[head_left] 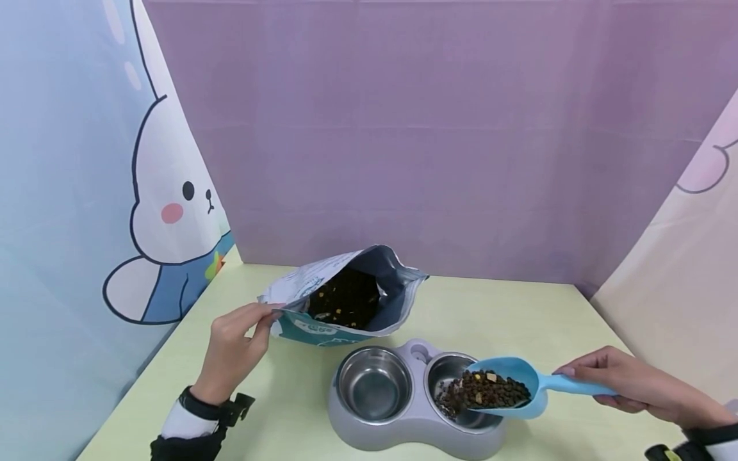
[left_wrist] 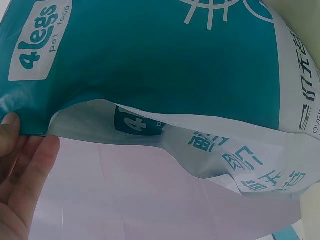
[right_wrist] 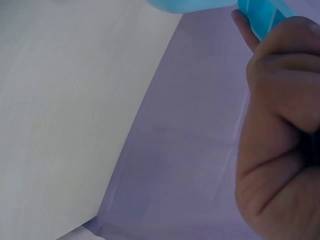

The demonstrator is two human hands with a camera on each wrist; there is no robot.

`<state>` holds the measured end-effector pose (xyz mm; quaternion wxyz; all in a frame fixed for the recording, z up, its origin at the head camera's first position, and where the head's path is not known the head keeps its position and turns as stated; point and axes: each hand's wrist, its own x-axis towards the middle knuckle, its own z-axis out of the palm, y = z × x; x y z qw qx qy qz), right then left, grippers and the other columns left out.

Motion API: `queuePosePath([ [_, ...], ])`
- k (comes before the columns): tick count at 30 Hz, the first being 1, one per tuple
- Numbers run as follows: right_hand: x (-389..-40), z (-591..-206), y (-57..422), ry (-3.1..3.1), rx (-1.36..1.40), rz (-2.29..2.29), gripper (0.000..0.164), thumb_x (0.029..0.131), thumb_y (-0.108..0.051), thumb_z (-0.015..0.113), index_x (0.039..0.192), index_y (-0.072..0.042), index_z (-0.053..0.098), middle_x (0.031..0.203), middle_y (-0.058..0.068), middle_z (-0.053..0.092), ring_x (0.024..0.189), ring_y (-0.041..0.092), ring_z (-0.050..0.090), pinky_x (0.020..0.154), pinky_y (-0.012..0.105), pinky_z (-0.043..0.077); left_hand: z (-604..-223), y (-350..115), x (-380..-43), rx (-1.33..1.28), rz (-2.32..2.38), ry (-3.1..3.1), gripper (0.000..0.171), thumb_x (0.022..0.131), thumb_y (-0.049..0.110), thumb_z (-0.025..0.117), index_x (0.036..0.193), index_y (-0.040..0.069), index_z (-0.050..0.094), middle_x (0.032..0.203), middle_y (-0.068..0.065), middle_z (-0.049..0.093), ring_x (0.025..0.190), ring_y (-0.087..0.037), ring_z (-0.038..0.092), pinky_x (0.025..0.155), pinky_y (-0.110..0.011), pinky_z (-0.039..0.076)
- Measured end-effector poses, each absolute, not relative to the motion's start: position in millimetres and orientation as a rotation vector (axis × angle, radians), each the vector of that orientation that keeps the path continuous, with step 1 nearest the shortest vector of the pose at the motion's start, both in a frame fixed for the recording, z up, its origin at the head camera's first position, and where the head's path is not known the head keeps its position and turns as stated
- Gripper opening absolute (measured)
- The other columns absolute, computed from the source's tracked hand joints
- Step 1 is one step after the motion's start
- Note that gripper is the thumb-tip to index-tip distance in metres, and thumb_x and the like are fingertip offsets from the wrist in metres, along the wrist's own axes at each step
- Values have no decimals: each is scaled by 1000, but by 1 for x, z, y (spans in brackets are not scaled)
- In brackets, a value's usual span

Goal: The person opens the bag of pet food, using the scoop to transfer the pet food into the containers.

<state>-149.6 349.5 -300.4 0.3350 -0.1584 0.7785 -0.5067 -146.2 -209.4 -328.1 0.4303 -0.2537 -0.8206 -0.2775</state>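
The right hand [head_left: 646,385] is clamping its fingers on a blue scoop [head_left: 539,386] at lower right; the left hand [head_left: 239,349] is pinching a bag [head_left: 396,308] at centre. Kibble [head_left: 494,390] is lying over the right bowl [head_left: 445,369]; tilting low and slowly should limit spills. The bag is reading "4Legs pet food".

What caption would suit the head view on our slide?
Left hand grips the open bag while the right hand holds a scoop of food over a bowl.

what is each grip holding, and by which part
The left grip pinches the bag at one corner of its open mouth; the right grip holds the scoop by its handle.
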Motion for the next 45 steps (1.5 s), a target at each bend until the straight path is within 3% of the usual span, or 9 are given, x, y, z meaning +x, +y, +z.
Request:
queuePosePath([
  [22,-149,-296,347,2142,-362,-1238,28,96,-18,41,114,-3,57,56,-2,33,40,10,18,32,23,9,-328,-211,-146,-632,-684,-2057,23,70,-9,67,90,3,65,84,-8,66,78,-20,63,71,-33,53],
  [36,-149,-292,342,2171,-422,-1199,27,96,-16,40,110,-2,59,52,7,22,37,12,15,29,20,11,-328,-210,-146,-637,-681,-2055,24,70,-10,66,90,3,65,84,-8,66,78,-20,63,70,-32,53],
  [40,-150,-290,341,2184,-419,-1175,27,96,-18,41,108,-4,60,52,1,25,37,10,17,30,19,13,-328,-210,-146,-643,-677,-2045,24,70,-10,66,90,3,65,84,-7,66,78,-19,63,70,-31,54],
  [45,-151,-289,338,2194,-424,-1151,27,96,-19,42,108,-5,61,51,8,23,38,9,18,30,18,13,-327,-210,-146,-644,-677,-2043,23,70,-10,66,90,3,65,84,-8,66,77,-19,63,70,-32,54],
])
